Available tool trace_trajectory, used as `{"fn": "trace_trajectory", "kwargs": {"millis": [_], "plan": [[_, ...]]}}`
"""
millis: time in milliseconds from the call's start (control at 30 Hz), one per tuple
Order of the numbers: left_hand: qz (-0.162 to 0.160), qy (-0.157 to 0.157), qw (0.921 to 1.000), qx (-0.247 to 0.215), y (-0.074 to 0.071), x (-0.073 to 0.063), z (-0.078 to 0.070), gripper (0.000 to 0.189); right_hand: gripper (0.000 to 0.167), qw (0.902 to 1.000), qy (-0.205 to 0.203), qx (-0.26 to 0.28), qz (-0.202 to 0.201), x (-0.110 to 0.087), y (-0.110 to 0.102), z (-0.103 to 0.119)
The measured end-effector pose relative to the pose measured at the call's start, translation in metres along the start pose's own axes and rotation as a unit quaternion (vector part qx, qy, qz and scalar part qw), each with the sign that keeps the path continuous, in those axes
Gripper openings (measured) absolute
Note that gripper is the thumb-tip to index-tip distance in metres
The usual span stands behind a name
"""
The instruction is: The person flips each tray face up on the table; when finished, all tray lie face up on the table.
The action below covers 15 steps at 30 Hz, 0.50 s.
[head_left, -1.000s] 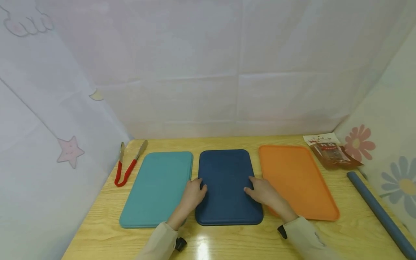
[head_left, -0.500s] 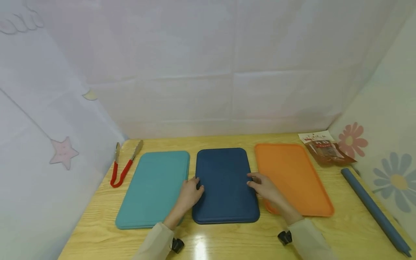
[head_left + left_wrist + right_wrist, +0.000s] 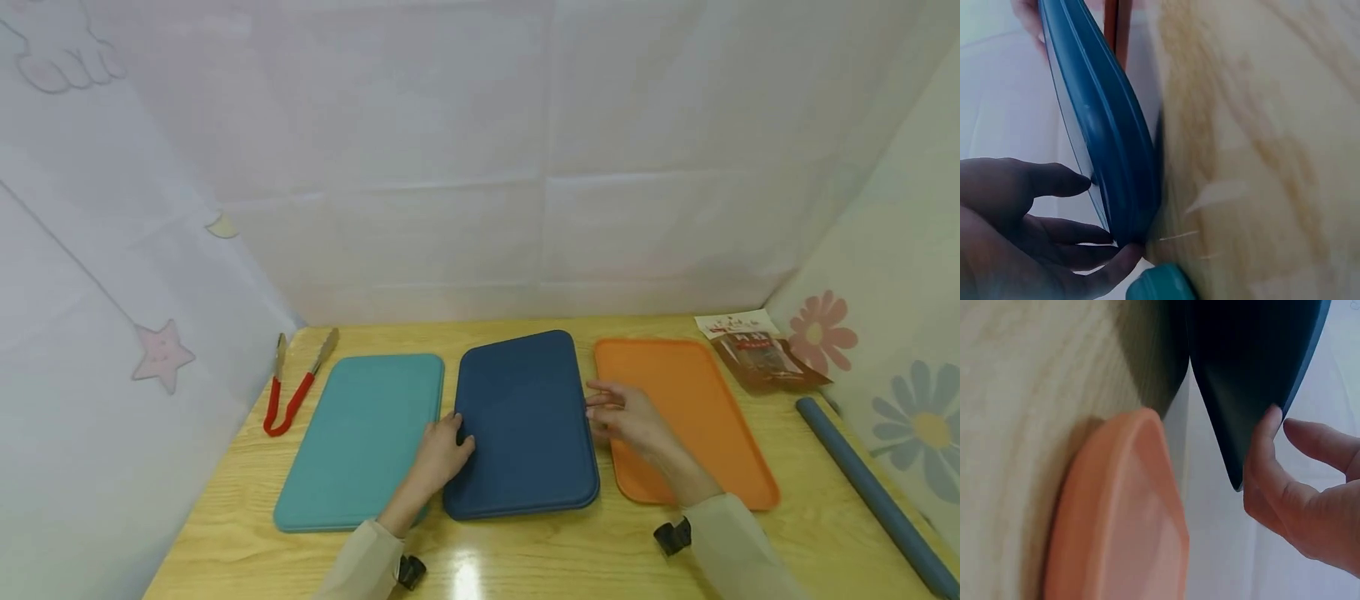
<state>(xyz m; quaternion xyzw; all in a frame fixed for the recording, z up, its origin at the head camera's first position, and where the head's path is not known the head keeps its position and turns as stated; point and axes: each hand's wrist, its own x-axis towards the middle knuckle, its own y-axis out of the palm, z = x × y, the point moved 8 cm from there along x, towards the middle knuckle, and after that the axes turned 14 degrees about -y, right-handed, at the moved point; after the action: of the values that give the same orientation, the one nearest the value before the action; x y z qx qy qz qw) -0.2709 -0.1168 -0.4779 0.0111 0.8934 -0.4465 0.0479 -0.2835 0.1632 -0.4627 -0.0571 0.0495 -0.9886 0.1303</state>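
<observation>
A navy blue tray with rounded corners is tilted, its right side raised off the table. My right hand pinches that right edge; in the right wrist view its fingers reach under the dark underside, with the thumb at the edge. At the lower, left edge is my left hand. In the left wrist view its thumb lies against the tray's face and the other fingers curl at the rim. A teal tray lies left of it, and an orange tray is under my right forearm.
Red-handled tongs lie at the far left of the wooden table. A brown food packet rests at the back right, with a grey-blue roll along the right edge. A white cloth hangs behind.
The navy tray lay flat earlier; its right side has risen. My right hand has moved slightly right and up with that edge, while my left hand has stayed at the left edge.
</observation>
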Motion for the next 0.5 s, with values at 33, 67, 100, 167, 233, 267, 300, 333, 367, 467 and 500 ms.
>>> {"fn": "trace_trajectory", "kwargs": {"millis": [33,67,100,167,233,267,300,333,367,467,500], "plan": [[0.004,0.0,1.0,-0.004,0.0,0.0,0.0,0.046,0.058,1.0,-0.003,0.0,0.005,0.001,0.0,0.001],[0.009,-0.003,0.9999,-0.008,0.001,0.001,0.002,0.047,0.058,0.9999,-0.008,0.0,0.011,0.003,0.0,0.002],[0.013,-0.005,0.9998,-0.013,0.001,0.001,0.003,0.047,0.058,0.9999,-0.008,0.004,0.014,0.004,0.0,0.003],[0.02,-0.003,0.9996,-0.02,0.0,0.001,0.004,0.047,0.059,0.9996,-0.012,0.006,0.026,0.007,0.0,0.005],[0.029,0.002,0.9993,-0.022,-0.001,0.0,0.004,0.048,0.059,0.9992,-0.013,0.011,0.035,0.009,0.001,0.007],[0.035,0.007,0.9991,-0.023,-0.001,-0.002,0.003,0.049,0.06,0.9991,-0.012,0.012,0.038,0.01,0.001,0.006],[0.041,0.012,0.9988,-0.025,-0.002,-0.004,0.002,0.05,0.06,0.9991,-0.008,0.014,0.04,0.011,0.001,0.006],[0.048,0.016,0.9984,-0.025,-0.002,-0.006,0.001,0.051,0.061,0.9989,-0.008,0.015,0.044,0.011,0.001,0.006],[0.056,0.017,0.9979,-0.027,-0.003,-0.009,0.001,0.052,0.062,0.9988,-0.008,0.019,0.045,0.012,0.001,0.006],[0.086,0.013,0.9956,-0.036,-0.003,-0.02,0.001,0.059,0.065,0.9983,-0.005,0.028,0.051,0.013,0.002,0.007],[0.097,0.008,0.9945,-0.038,-0.003,-0.025,0.001,0.063,0.067,0.9981,-0.004,0.032,0.052,0.014,0.002,0.008]]}}
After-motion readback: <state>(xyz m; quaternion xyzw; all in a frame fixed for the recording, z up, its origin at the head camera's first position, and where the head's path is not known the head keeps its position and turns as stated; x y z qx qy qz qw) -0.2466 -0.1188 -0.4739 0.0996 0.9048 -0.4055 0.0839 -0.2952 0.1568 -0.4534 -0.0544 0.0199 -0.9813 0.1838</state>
